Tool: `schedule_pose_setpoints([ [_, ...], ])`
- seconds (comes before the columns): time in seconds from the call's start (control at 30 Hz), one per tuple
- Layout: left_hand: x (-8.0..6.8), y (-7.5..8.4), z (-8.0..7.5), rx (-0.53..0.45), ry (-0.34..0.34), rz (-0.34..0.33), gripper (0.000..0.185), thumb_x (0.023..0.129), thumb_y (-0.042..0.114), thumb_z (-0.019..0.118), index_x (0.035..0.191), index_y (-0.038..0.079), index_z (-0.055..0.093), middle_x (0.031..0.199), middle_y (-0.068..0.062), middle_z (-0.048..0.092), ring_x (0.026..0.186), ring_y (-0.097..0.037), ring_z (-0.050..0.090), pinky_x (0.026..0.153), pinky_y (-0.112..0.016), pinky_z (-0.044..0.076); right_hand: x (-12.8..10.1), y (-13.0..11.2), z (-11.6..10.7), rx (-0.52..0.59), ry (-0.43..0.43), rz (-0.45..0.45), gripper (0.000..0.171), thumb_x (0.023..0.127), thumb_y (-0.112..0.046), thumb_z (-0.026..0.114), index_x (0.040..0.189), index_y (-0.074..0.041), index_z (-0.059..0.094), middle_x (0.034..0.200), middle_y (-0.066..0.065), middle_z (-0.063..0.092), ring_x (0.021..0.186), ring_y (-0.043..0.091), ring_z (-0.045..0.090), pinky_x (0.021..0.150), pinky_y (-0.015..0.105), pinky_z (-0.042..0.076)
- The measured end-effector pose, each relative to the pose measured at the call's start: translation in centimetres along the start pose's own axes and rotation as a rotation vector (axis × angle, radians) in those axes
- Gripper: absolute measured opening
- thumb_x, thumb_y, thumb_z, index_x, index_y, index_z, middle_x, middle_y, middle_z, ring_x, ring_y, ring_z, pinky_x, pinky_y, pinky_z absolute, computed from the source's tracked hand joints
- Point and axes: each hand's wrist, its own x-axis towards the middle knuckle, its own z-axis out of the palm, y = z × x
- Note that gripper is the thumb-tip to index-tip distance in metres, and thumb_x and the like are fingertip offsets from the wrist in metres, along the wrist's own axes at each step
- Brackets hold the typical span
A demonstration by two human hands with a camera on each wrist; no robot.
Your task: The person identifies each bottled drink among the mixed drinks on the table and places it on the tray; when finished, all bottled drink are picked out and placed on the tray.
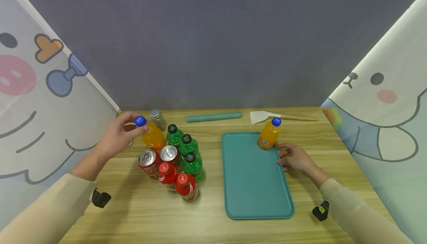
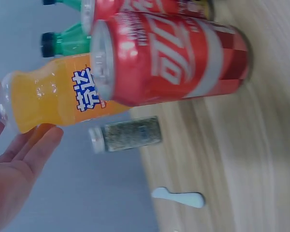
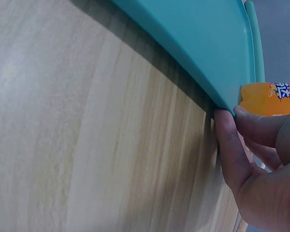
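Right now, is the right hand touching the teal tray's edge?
Touching. The right wrist view shows the right hand with its fingertips pressed against the teal tray at its rim, no gap between them.

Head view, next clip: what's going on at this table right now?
A person sits at a wooden table. The left hand holds the blue cap of an orange soda bottle standing at the back of a cluster of red cans, red bottles and green bottles. The right hand rests on the table, fingertips against the right edge of a teal tray. A second orange bottle stands upright on the tray's far right corner, just beyond that hand.
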Motion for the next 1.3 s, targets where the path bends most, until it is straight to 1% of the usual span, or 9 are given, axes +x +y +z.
schedule_pose_setpoints([
  [0.13, 0.2, 1.0, -0.5, 0.016, 0.044, 0.046, 0.029, 0.096, 0.009, 0.073, 0.121, 0.000, 0.062, 0.110, -0.009, 0.062, 0.091, 0.004, 0.067, 0.077, -0.009, 0.054, -0.1, -0.1, -0.1, -0.001, -0.001, 0.001, 0.064, 0.091, 0.006, 0.070, 0.148, 0.010, 0.041, 0.112, 0.027, 0.058, 0.076, 0.023, 0.065, 0.063, 0.039, 0.063],
  [0.27, 0.4, 2.7, -1.2, 0.029, 0.084, 0.058, 0.029, 0.095, 0.009, 0.075, 0.120, 0.000, 0.064, 0.104, 0.001, 0.063, 0.088, 0.007, 0.066, 0.075, -0.009, 0.055, -0.2, -0.2, -0.1, 0.004, -0.001, 0.007, 0.064, 0.091, 0.007, 0.070, 0.148, 0.009, 0.041, 0.113, 0.027, 0.058, 0.077, 0.023, 0.065, 0.064, 0.039, 0.063],
  [0.43, 0.8, 4.9, -1.9, 0.054, 0.114, 0.009, 0.030, 0.095, 0.018, 0.076, 0.120, 0.005, 0.066, 0.101, 0.014, 0.065, 0.087, 0.009, 0.067, 0.075, -0.009, 0.055, -0.1, 0.0, -0.1, 0.003, -0.002, 0.007, 0.064, 0.091, 0.007, 0.070, 0.148, 0.009, 0.041, 0.113, 0.027, 0.057, 0.077, 0.023, 0.065, 0.064, 0.039, 0.063],
  [0.57, 1.4, 6.6, -2.2, 0.068, 0.110, 0.009, 0.029, 0.094, 0.023, 0.077, 0.118, 0.009, 0.068, 0.101, 0.015, 0.067, 0.088, 0.008, 0.069, 0.075, -0.011, 0.055, 0.0, 0.1, -0.2, 0.002, -0.003, 0.007, 0.065, 0.091, 0.006, 0.070, 0.149, 0.009, 0.041, 0.113, 0.027, 0.057, 0.077, 0.023, 0.065, 0.064, 0.039, 0.063],
  [0.77, 2.3, 9.1, -2.1, 0.119, 0.098, 0.010, 0.031, 0.093, 0.034, 0.078, 0.115, 0.014, 0.071, 0.108, 0.003, 0.070, 0.088, 0.007, 0.069, 0.074, -0.012, 0.055, 0.0, 0.2, -0.2, -0.002, -0.002, 0.009, 0.065, 0.090, 0.006, 0.071, 0.148, 0.008, 0.041, 0.112, 0.026, 0.058, 0.077, 0.023, 0.065, 0.064, 0.039, 0.063],
  [0.87, 2.8, 10.4, -1.6, 0.127, 0.080, 0.014, 0.033, 0.092, 0.038, 0.078, 0.115, 0.015, 0.071, 0.111, -0.001, 0.072, 0.092, -0.002, 0.072, 0.075, -0.012, 0.055, 0.0, 0.1, -0.1, 0.001, -0.002, 0.014, 0.065, 0.090, 0.007, 0.071, 0.148, 0.008, 0.042, 0.111, 0.025, 0.058, 0.076, 0.023, 0.065, 0.064, 0.039, 0.063],
  [1.03, 4.2, 12.3, -0.1, 0.088, 0.034, 0.054, 0.031, 0.093, 0.035, 0.077, 0.115, 0.014, 0.071, 0.113, -0.001, 0.072, 0.101, -0.021, 0.074, 0.078, -0.015, 0.056, 0.0, -0.1, 0.0, 0.009, -0.006, 0.024, 0.064, 0.090, 0.008, 0.070, 0.148, 0.008, 0.042, 0.111, 0.025, 0.058, 0.077, 0.023, 0.065, 0.064, 0.039, 0.063],
  [1.17, 5.6, 13.3, 1.4, 0.064, -0.009, 0.079, 0.030, 0.093, 0.035, 0.078, 0.115, 0.015, 0.070, 0.116, 0.001, 0.071, 0.104, -0.022, 0.074, 0.084, -0.028, 0.059, 0.0, -0.3, -0.1, 0.007, -0.009, 0.023, 0.065, 0.091, 0.008, 0.070, 0.149, 0.009, 0.040, 0.112, 0.026, 0.057, 0.078, 0.023, 0.065, 0.065, 0.040, 0.063],
  [1.3, 6.9, 14.2, 3.1, 0.033, -0.053, 0.105, 0.031, 0.092, 0.033, 0.079, 0.115, 0.015, 0.070, 0.116, -0.002, 0.072, 0.105, -0.023, 0.073, 0.089, -0.043, 0.060, 0.1, -0.2, -0.1, 0.007, -0.006, 0.022, 0.065, 0.091, 0.007, 0.070, 0.149, 0.008, 0.041, 0.113, 0.027, 0.057, 0.077, 0.023, 0.065, 0.065, 0.040, 0.063],
])
